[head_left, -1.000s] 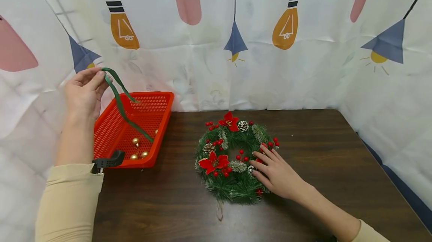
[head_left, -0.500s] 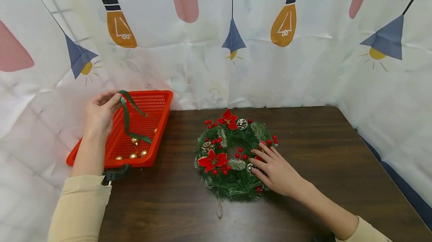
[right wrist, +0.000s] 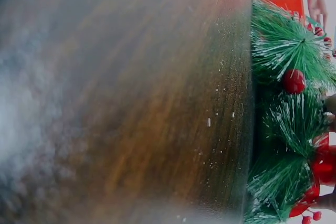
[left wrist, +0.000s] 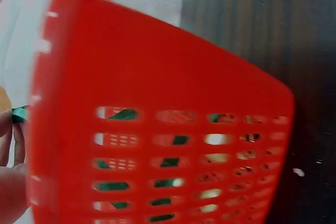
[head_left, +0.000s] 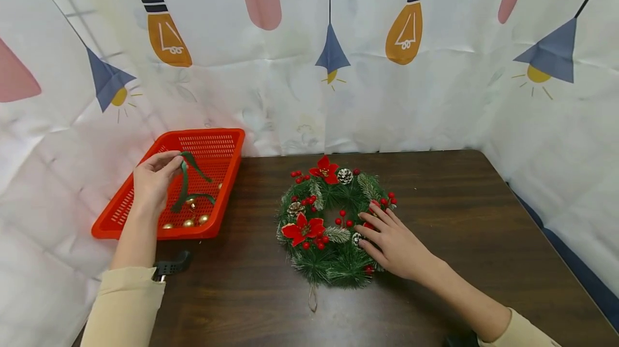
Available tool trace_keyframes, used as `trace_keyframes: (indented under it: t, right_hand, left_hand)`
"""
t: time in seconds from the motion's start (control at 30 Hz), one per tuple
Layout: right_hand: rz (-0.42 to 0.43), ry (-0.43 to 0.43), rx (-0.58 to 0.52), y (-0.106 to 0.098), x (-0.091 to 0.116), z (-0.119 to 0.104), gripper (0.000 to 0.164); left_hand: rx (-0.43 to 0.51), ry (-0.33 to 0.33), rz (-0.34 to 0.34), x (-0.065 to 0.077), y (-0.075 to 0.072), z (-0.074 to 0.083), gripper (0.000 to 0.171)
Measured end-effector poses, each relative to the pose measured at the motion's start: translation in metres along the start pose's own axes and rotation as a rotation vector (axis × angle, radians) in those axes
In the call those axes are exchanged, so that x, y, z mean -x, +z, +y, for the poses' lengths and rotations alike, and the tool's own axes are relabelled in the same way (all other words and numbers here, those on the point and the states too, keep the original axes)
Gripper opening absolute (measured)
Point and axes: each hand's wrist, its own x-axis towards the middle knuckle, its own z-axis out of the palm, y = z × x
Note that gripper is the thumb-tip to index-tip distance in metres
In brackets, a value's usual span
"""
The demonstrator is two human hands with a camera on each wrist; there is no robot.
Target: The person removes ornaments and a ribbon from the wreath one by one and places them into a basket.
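Observation:
Above the red plastic basket (head_left: 231,175), my left hand (head_left: 153,178) pinches a green ribbon (head_left: 185,183) between thumb and fingers. The ribbon hangs in a loop, its lower part down among gold balls (head_left: 188,223) on the basket floor. In the left wrist view, the basket's slotted wall (left wrist: 157,66) hides most of the ribbon. My right hand (head_left: 394,242) rests on the right side of a green wreath (head_left: 314,266), fingers spread. Red poinsettias (head_left: 302,229), red berries and pine cones decorate the wreath, which lies flat. The right wrist view shows its needles (right wrist: 294,40) close by.
The dark wooden table (head_left: 435,191) extends around the wreath and to the right. A twine loop (head_left: 312,299) sticks out from the wreath's near edge. Behind the table hangs a white curtain (head_left: 290,94) printed with lamps and bulbs.
My left hand has come down and to the right, lowering the green ribbon into the basket. The right hand stays on the wreath.

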Motion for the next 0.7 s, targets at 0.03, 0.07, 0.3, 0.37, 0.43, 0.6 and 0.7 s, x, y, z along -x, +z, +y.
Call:
trace_keyframes:
  t: [0.03,0.07,0.3,0.37,0.43,0.6,0.7]
  right_hand:
    - [0.000,0.000,0.002,0.000,0.000,0.000,0.038]
    - [0.000,0.001,0.001,0.000,0.000,0.000,0.038]
    - [0.005,0.008,-0.007,0.000,0.001,-0.001,0.038]
    - [-0.003,0.012,-0.011,0.000,0.001,-0.001,0.039]
    - [-0.008,0.012,-0.012,0.000,0.001,-0.002,0.039]
    - [-0.009,0.017,-0.011,-0.001,0.002,-0.001,0.039]
    - [-0.007,0.021,-0.022,-0.003,0.002,-0.001,0.039]
  left_hand:
    - [-0.007,-0.010,-0.005,0.001,-0.001,-0.002,0.030]
    - [-0.020,-0.018,-0.009,0.002,-0.003,-0.004,0.032]
    - [-0.200,-0.066,-0.069,0.007,-0.006,-0.015,0.037]
    - [-0.276,-0.066,-0.073,0.009,-0.006,-0.016,0.038]
    - [-0.370,-0.053,-0.063,0.012,-0.005,-0.017,0.037]
    - [-0.621,0.038,-0.079,0.024,0.005,-0.017,0.039]
    - [-0.717,0.110,-0.112,0.031,0.013,-0.018,0.044]
